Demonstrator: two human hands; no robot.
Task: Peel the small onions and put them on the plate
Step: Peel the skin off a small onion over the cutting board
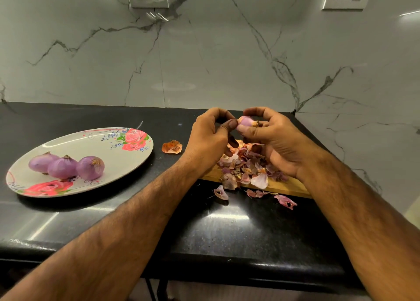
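The plate (91,146) sat on the dark counter, and three peeled onions (62,167) lay on it in a row, touching each other. Just right of the plate was one loose peel (172,146). Further right of the plate, the left hand (209,139) was curled, and its thumb and finger pinched the left end of a fourth onion (246,121). That onion was held up in the air, well right of the plate. It lay sideways, with its smooth end toward the plate and its brown root end away from it. It looked nearly bare, though a bit of skin might have been hidden behind the fingers. The right hand (277,141), farthest from the plate, gripped the root end. Under both hands was a peel pile (247,164) on a wooden board (284,187). The left hand was nearer the plate, so it seemed the better one to carry the onion over.
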